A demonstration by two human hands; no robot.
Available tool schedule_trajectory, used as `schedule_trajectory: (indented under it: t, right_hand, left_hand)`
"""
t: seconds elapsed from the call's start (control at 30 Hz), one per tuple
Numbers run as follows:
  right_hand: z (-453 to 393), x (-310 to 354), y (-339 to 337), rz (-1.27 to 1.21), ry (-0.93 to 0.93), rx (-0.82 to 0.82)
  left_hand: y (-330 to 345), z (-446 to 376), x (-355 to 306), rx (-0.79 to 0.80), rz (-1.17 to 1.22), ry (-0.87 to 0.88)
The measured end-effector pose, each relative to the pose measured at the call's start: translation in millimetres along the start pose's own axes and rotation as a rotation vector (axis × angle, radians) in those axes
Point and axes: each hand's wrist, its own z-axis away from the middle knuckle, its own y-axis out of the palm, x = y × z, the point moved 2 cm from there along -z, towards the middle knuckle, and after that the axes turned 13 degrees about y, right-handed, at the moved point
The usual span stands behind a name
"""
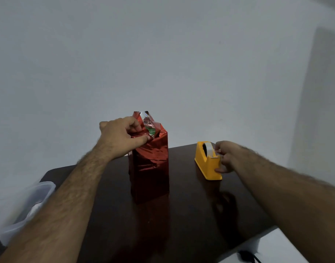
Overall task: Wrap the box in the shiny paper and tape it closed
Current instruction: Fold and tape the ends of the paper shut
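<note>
A tall box wrapped in shiny red paper (pixel 150 168) stands upright in the middle of the dark table (pixel 181 215). Its top end is open, with loose paper flaps (pixel 146 120) sticking up and a bit of green showing inside. My left hand (pixel 121 137) pinches and presses a folded flap at the top left of the box. My right hand (pixel 226 156) rests on the near end of a yellow tape dispenser (pixel 206 164), fingers on the tape strip at the cutter.
A clear plastic container (pixel 33 202) sits at the table's left edge. A plain grey wall rises behind. A white surface (pixel 276 245) with a dark cable lies at the lower right, beyond the table's corner.
</note>
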Motion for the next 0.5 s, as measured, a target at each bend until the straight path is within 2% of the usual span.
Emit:
schedule_trajectory:
  t: [0.2,0.3,0.5]
  right_hand:
    - [1,-26,-8,-0.051,-0.029,-0.090]
    - [-24,-41,-13,-0.134,-0.069,-0.149]
    - [-11,-64,-5,-0.327,-0.182,-0.096]
  left_hand:
    - [1,1,-4,-0.010,-0.008,0.001]
    - [1,2,-5,-0.006,-0.014,0.000]
    - [1,2,-4,-0.005,-0.017,-0.014]
